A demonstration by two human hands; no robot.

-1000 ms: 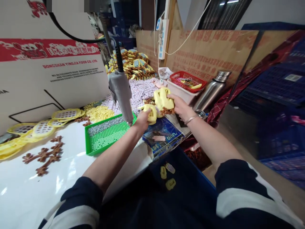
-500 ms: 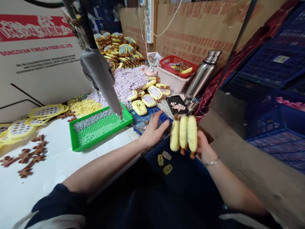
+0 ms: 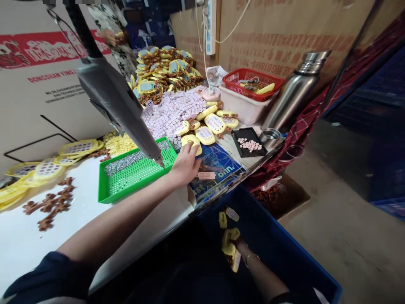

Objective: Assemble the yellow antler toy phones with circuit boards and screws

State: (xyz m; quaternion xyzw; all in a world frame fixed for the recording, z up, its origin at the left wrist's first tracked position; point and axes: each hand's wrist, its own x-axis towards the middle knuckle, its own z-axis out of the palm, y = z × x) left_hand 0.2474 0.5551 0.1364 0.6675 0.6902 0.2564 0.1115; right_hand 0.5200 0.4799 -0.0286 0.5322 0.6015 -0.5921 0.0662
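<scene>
My left hand [image 3: 184, 166] reaches over the table, fingers bent and apart from the thumb, fingertips at the near edge of a yellow toy phone [image 3: 193, 140]. More yellow toy phones with keypads [image 3: 215, 123] lie just behind it. Down inside the blue crate [image 3: 284, 240], my right hand [image 3: 242, 248] is at a cluster of yellow toy phones [image 3: 228, 247] with brown parts; its fingers are partly hidden and dark, and they appear closed on these. Beside them in the crate lie a yellow toy phone [image 3: 223, 219] and one with a keypad face [image 3: 233, 214].
A grey power screwdriver [image 3: 117, 97] hangs over a green tray [image 3: 106, 196] of screws. Behind are white keypad pieces [image 3: 177, 107] and a toy heap [image 3: 167, 69]. A red basket [image 3: 275, 86], steel flask [image 3: 295, 95] and black tray [image 3: 247, 151] stand right. A person's hand [image 3: 110, 37] shows behind.
My right hand has lowered from above the crate into it with the yellow toy phones. My left hand has moved left to the yellow toy phone. The view has shifted.
</scene>
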